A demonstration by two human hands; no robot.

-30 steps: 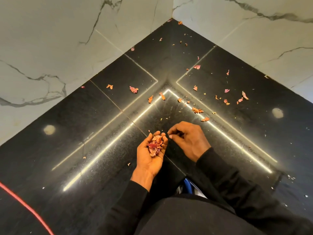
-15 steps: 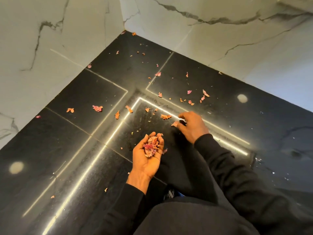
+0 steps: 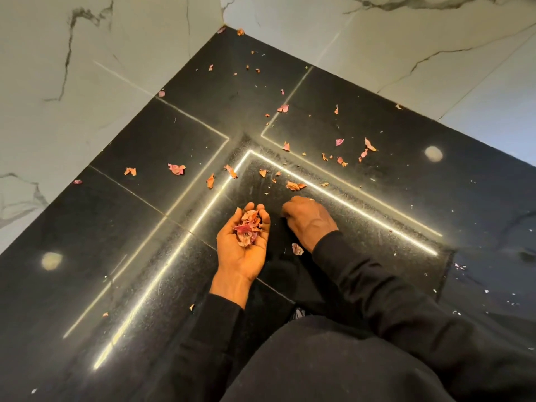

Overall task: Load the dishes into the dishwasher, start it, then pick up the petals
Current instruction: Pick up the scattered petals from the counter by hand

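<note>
Here, the left hand [image 3: 241, 256] lay palm-up, fingers cupped around the collected petals [image 3: 248, 227]. The right hand [image 3: 309, 220] was curled knuckles-up; any pinch could not be confirmed. The nearest loose petal [image 3: 295, 186] lay just beyond its knuckles, long axis crosswise.

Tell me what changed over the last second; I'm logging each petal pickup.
The right hand reached out to an orange petal by the bright line, then drew back, curled, toward the left hand; that petal no longer shows. A pink petal now lies by its wrist. The left hand kept cupping its pile of petals.
</note>
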